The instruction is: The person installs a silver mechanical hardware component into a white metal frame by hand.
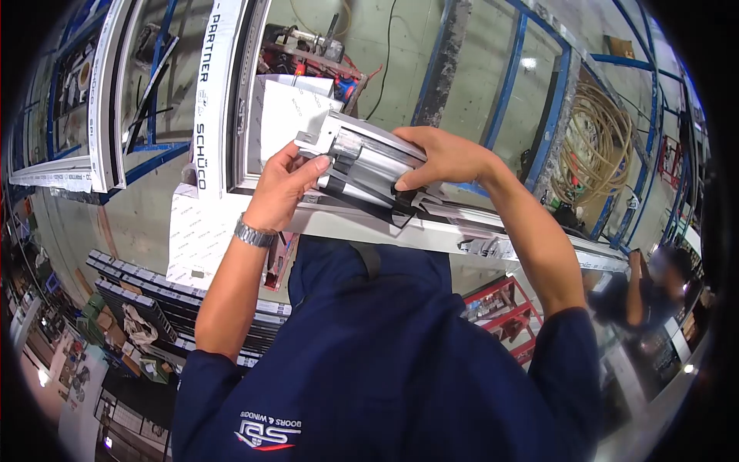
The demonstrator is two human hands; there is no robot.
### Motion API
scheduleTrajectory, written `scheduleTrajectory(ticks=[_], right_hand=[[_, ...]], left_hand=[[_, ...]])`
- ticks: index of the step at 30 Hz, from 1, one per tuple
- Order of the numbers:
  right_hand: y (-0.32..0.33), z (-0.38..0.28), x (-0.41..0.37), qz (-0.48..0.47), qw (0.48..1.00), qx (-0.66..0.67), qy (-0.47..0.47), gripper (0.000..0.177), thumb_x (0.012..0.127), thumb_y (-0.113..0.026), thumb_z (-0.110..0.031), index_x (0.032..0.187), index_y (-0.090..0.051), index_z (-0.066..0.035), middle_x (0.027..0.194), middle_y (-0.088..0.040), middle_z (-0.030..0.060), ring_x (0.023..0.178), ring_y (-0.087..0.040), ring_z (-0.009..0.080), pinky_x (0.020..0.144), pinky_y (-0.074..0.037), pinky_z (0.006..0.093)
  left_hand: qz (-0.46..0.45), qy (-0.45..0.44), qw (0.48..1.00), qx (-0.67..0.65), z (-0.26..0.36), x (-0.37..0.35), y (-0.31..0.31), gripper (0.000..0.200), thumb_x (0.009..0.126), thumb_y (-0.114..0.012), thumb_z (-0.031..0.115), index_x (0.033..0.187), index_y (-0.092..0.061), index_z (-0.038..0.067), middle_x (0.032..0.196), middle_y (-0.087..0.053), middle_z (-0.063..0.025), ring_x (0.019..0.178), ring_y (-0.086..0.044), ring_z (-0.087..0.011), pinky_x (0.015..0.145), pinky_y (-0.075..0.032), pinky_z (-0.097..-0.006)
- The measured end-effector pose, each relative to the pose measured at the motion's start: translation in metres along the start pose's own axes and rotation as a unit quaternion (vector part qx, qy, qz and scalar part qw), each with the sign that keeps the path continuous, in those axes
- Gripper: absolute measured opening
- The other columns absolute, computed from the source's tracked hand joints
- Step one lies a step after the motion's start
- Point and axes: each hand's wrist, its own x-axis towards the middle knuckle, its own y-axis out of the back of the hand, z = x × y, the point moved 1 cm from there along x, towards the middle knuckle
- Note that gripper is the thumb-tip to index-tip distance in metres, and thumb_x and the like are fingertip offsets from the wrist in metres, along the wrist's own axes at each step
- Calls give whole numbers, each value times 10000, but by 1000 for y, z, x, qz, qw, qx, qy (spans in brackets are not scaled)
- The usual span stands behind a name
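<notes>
A short silver metal profile assembly (pixel 377 165) with black strips along its lower side is held above the white frame bar (pixel 331 222). My left hand (pixel 279 187), with a metal watch (pixel 254 231) at the wrist, grips its left end, thumb on the grey cylindrical part. Around its right end is my right hand (pixel 440 160), thumb on the near side and fingers over the top edge. The assembly is tilted, its right end lower. Beneath and left of it lies printed white paper (pixel 292 112).
Blue metal racks (pixel 504 88) stand ahead, with a coiled hose (pixel 596 146) at the right. Tools (pixel 308 46) lie beyond the paper. A red cart (pixel 504 308) is at the lower right. Another person (pixel 654 289) is at the far right.
</notes>
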Motion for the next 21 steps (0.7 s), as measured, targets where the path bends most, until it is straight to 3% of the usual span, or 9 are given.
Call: scheduleTrajectory(ticks=[3, 6, 9, 15, 19, 21], right_hand=[[-3, 0, -8, 7, 1000, 24, 2, 742, 798, -912, -332, 1385, -617, 14, 1143, -704, 90, 1054, -623, 180, 942, -504, 329], [-6, -1, -13, 13, 999, 34, 3, 765, 793, -923, -338, 1397, -614, 14, 1153, -704, 90, 1068, -621, 178, 956, -502, 326], [-12, -2, -19, 36, 999, 36, 15, 700, 791, -900, -337, 1341, -639, 8, 1106, -711, 87, 1025, -637, 183, 929, -507, 333], [-17, 5, -27, 76, 997, 2, 26, 685, 780, -885, -341, 1319, -652, 11, 1083, -714, 96, 998, -648, 195, 909, -510, 337], [-14, 7, -36, 98, 995, 15, 5, 668, 777, -881, -331, 1305, -656, 11, 1072, -706, 88, 997, -644, 188, 905, -509, 333], [-11, 14, -42, 122, 992, 40, 4, 667, 774, -886, -320, 1305, -655, 10, 1070, -700, 82, 998, -639, 175, 907, -510, 328]], left_hand=[[-8, -11, 999, 29, 1, -6, 0, 454, 997, -799, 185, 1339, -611, -50, 942, -716, -6, 789, -608, -53, 669, -487, -216], [21, -18, 998, 59, 7, -15, -9, 449, 1010, -781, 184, 1398, -614, 31, 878, -678, 31, 727, -573, -18, 628, -455, -192], [7, -30, 997, 73, 11, -20, -8, 657, 979, -824, 201, 1456, -507, -120, 947, -738, -71, 818, -648, -73, 685, -513, -238], [-17, -32, 987, 157, 11, -27, 2, 612, 966, -824, 160, 1446, -547, -101, 888, -761, -74, 771, -656, -81, 708, -524, -252], [-40, -27, 981, 185, 17, -35, 7, 527, 968, -786, 100, 1438, -586, -31, 1136, -796, -177, 918, -713, -125, 842, -560, -272], [-54, -45, 986, 150, 16, -33, 16, 515, 963, -778, 97, 1430, -594, -20, 1166, -789, -180, 969, -729, -151, 901, -569, -297]])
